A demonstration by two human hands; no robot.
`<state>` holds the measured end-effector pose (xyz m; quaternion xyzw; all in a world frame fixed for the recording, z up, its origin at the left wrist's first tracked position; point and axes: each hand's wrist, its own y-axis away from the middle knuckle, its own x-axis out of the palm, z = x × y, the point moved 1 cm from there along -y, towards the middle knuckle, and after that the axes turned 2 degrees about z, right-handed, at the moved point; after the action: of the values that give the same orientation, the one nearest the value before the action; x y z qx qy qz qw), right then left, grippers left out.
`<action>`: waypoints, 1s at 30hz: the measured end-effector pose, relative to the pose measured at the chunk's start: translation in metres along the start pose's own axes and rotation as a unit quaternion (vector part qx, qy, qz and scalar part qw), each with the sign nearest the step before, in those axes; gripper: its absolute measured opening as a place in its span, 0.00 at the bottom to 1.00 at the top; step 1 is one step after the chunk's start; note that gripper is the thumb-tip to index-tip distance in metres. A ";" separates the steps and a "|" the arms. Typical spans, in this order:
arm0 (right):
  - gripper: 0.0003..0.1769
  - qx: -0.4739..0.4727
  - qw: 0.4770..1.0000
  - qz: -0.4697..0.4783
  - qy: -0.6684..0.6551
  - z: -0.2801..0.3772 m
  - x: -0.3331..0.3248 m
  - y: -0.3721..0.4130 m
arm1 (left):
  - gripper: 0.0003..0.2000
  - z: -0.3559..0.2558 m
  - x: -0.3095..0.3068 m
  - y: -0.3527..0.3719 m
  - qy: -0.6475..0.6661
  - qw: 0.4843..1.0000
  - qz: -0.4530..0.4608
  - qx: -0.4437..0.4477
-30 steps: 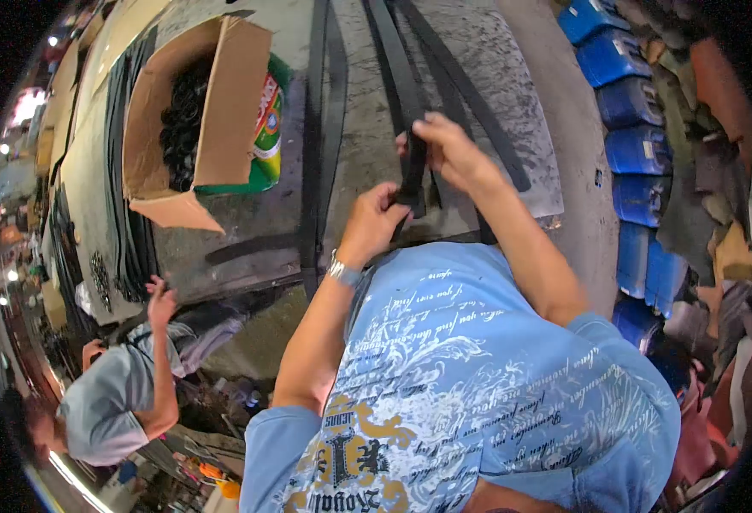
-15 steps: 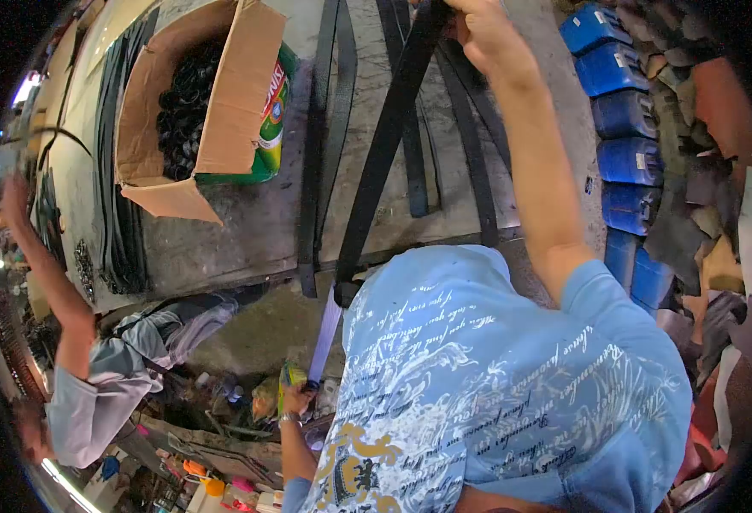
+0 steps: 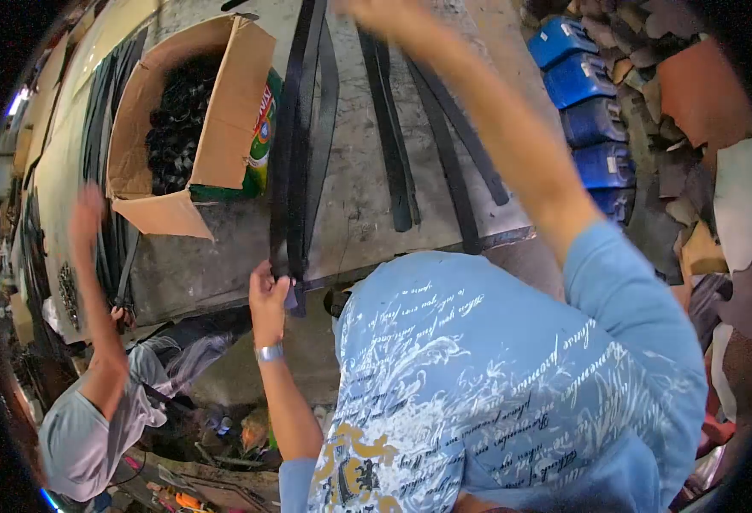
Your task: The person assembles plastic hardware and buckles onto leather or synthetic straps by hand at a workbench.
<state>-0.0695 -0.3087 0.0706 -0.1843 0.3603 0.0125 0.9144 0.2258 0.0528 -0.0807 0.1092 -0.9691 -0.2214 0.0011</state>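
My left hand (image 3: 269, 295) pinches the near end of a black strap (image 3: 294, 145) at the front edge of the table (image 3: 354, 205). The strap runs away from me across the top, just right of the box (image 3: 222, 128). My right hand (image 3: 384, 13) is raised at the top of view, blurred, so I cannot tell its grip. Other straps (image 3: 393, 145) lie further right. A co-worker's arm (image 3: 94, 291) is raised at the left.

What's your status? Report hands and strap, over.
Left hand pinches black strap at table edge. Right hand raised, blurred, grip unclear. Cardboard box beside strap, not on it.
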 end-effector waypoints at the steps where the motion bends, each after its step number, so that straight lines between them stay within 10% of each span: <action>1: 0.26 0.019 0.996 0.074 0.049 -0.012 0.016 0.053 | 0.24 0.004 0.002 -0.012 -0.019 1.000 -0.008 -0.003; 3: 0.31 0.139 0.962 0.230 0.042 -0.061 0.056 0.141 | 0.25 0.008 0.004 -0.022 -0.085 0.996 -0.028 0.007; 9: 0.25 0.170 0.967 0.169 0.087 -0.105 0.094 0.256 | 0.24 0.028 -0.015 -0.022 -0.102 0.994 0.004 -0.049; 12: 0.18 0.388 0.855 0.209 -0.275 -0.111 0.077 0.238 | 0.24 0.006 -0.008 -0.020 -0.140 0.989 0.010 -0.055; 16: 0.07 0.449 0.748 0.169 -0.459 -0.115 0.064 0.245 | 0.23 0.016 -0.030 -0.029 -0.213 0.977 0.006 -0.016; 24: 0.14 0.439 0.791 0.154 -0.397 -0.154 0.063 0.272 | 0.23 -0.023 0.025 -0.018 -0.543 0.774 -0.170 0.276; 30: 0.12 0.427 0.833 0.152 -0.318 -0.153 0.064 0.270 | 0.18 -0.018 0.187 -0.066 -0.375 0.883 0.044 0.277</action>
<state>-0.1646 -0.1176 -0.1634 0.2961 0.0431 0.0543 0.9526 0.0578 -0.0528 -0.1020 -0.0290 -0.9228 0.0323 -0.3828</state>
